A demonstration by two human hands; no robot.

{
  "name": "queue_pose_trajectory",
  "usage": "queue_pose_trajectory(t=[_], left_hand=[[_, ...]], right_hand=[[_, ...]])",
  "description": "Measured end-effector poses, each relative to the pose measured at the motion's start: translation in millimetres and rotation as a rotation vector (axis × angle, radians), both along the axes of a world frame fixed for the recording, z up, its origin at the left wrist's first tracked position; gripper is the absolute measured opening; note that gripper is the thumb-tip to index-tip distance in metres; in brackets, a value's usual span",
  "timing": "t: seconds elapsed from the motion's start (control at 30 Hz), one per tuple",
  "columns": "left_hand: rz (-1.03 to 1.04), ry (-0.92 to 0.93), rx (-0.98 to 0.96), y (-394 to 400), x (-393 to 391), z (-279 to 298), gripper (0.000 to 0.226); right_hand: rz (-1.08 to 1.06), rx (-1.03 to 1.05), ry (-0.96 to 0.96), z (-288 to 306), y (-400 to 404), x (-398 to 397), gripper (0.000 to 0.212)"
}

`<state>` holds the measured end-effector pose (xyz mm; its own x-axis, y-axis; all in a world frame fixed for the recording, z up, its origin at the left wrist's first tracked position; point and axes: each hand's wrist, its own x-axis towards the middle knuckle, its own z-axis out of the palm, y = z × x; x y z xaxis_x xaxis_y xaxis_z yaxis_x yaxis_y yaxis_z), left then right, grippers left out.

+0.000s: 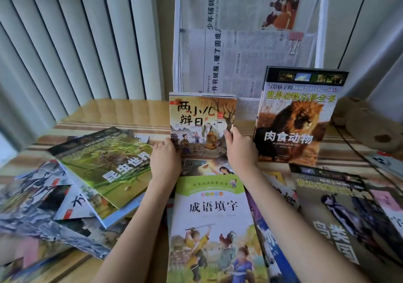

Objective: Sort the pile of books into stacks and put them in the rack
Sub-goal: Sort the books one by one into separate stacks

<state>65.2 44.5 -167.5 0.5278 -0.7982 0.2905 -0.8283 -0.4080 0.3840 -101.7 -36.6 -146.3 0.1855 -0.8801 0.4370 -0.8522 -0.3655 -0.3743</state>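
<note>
Nearest, a picture book with a green band across its top point(214, 223) lies flat on the worktop point(113, 112) between the two forearms. To its left spreads a loose pile of books point(54, 206), topped by a green insect book point(106, 165) lying askew; to its right a dark book with white characters point(340, 215) overlaps others beneath it. Just beyond the green-banded book, both hands hold a thin stack of picture books point(202, 125) upright, its lower edge down among the books on the worktop. The left hand point(164, 162) grips the stack's lower left corner, fingers curled round the edge; the right hand point(241, 149) grips the lower right edge with the thumb on the cover. Right of the stack, a lion-cover book point(298, 117) stands upright, leaning back against the white mesh rack point(177, 42). Folded newspapers point(250, 60) fill the rack's pockets, and a pink binder clip point(294, 40) is fastened on one. Vertical blinds point(65, 38) hang at the far left.
</note>
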Motion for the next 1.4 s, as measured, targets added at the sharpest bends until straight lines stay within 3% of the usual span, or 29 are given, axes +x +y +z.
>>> queue_pose_trajectory(t=[0.07, 0.17, 0.27, 0.47, 0.57, 0.67, 0.77, 0.93, 1.03, 1.1, 1.17, 1.27, 1.4], left_hand=[[0.019, 0.051, -0.051, 1.5, -2.2, 3.0, 0.018], [0.032, 0.163, -0.162, 7.8, -7.2, 15.1, 0.034], [0.005, 0.157, -0.254, 19.8, -16.7, 25.5, 0.047], [-0.181, 0.148, -0.160, 68.2, -57.6, 20.8, 0.026], [-0.228, 0.177, -0.116, 91.5, -69.6, 18.5, 0.031], [-0.232, 0.230, -0.104, 108.2, -79.6, 21.4, 0.045], [-0.207, 0.419, -0.157, 119.8, -91.1, 26.7, 0.055], [-0.141, 0.980, -0.482, 125.8, -94.1, 33.0, 0.057], [-0.150, 1.287, -0.599, 128.1, -93.0, 42.8, 0.056], [-0.212, 1.406, -0.531, 127.1, -98.5, 47.9, 0.040], [-0.212, 1.372, -0.343, 127.1, -108.7, 50.0, 0.022], [-0.171, 1.371, -0.227, 122.8, -116.0, 41.2, 0.021], [-0.143, 1.270, -0.233, 113.7, -121.5, 35.7, 0.024]], right_hand=[[0.000, -0.017, 0.008, 5.4, 0.8, -2.9, 0.036], [-0.032, -0.034, -0.090, 17.2, 1.9, -13.9, 0.041], [-0.005, 0.004, -0.093, 29.5, 14.9, -36.9, 0.036], [0.260, 0.395, 0.164, 27.4, 86.3, -79.0, 0.046], [0.282, 0.416, 0.255, 12.9, 114.8, -83.3, 0.066], [0.218, 0.354, 0.139, 7.7, 118.8, -88.4, 0.056], [0.183, 0.298, 0.109, 3.7, 118.6, -91.7, 0.044], [0.198, 0.191, 0.015, -6.4, 121.5, -90.7, 0.035], [0.230, 0.207, -0.141, -14.1, 123.3, -93.1, 0.038], [0.284, 0.262, -0.301, -15.4, 126.8, -93.3, 0.041], [0.341, 0.311, -0.380, -14.2, 128.5, -94.2, 0.042], [0.339, 0.313, -0.294, -11.2, 123.8, -104.5, 0.042], [0.032, 0.258, -0.084, -2.8, 106.2, -147.4, 0.054]])
